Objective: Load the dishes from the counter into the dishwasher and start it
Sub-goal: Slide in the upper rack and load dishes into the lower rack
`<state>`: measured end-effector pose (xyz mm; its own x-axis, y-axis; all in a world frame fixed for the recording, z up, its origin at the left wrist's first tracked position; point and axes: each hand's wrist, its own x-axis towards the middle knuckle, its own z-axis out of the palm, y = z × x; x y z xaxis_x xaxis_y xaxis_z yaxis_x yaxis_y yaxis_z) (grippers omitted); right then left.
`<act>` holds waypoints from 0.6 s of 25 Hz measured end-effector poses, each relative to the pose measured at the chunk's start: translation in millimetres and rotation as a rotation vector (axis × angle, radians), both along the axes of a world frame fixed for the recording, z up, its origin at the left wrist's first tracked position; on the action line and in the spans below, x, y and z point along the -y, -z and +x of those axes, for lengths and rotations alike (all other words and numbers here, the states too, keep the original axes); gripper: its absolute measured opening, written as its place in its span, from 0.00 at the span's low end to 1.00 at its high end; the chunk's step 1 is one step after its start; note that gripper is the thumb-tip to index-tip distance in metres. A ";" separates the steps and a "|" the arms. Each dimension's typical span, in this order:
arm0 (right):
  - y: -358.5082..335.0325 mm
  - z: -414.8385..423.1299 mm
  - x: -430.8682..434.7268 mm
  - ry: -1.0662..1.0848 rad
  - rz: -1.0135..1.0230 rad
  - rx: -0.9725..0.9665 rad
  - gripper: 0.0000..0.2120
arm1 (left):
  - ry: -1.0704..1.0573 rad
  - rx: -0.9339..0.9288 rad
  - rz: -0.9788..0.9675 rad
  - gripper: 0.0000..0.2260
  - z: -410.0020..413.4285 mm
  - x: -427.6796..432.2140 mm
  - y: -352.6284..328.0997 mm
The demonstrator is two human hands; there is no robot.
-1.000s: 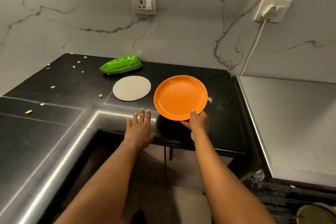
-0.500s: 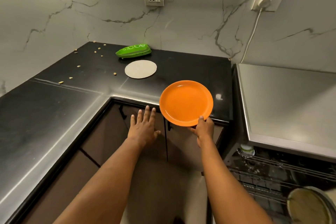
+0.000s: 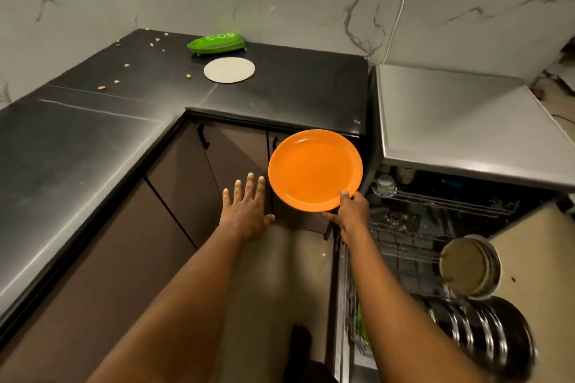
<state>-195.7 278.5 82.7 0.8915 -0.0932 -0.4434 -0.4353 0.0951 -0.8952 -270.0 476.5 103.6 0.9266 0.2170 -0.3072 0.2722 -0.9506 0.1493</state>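
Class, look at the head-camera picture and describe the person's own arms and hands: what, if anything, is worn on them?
The left hand and right hand wear no gloves, and no rings can be seen. Neither wrist carries a watch or bracelet. The left forearm and right forearm show no sleeve down to the picture's lower edge; anything worn higher up is out of view.

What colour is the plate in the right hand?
Orange, plain; the plate gripped by the right hand, clear in the head view.
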 end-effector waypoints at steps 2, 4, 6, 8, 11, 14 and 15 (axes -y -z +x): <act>4.3 -23.0 20.9 -0.010 -0.013 -0.008 0.15 | 0.011 -0.009 0.000 0.40 -20.4 18.6 5.7; 6.3 -43.0 44.1 -0.018 -0.026 -0.018 0.16 | 0.010 -0.005 -0.017 0.41 -35.9 39.5 7.4; 11.2 -63.0 71.3 -0.007 -0.011 -0.035 0.16 | 0.025 -0.018 -0.029 0.41 -54.1 67.1 9.3; 15.2 -80.0 101.3 0.004 0.014 -0.050 0.16 | 0.031 -0.032 -0.018 0.40 -72.7 98.5 12.4; 21.5 -102.9 143.5 0.005 0.042 -0.059 0.14 | 0.014 -0.036 0.011 0.40 -95.0 141.3 15.6; 31.2 -126.5 201.4 -0.025 -0.023 -0.052 0.11 | 0.013 -0.088 0.006 0.40 -115.2 203.0 21.8; 34.6 -133.8 221.9 -0.020 -0.014 -0.050 0.11 | 0.027 -0.094 0.021 0.41 -120.8 223.0 27.5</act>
<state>-329.6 56.7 48.2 0.8700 -0.0820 -0.4862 -0.4813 0.0732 -0.8735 -390.8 253.5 76.1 0.8993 0.2001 -0.3889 0.2587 -0.9603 0.1040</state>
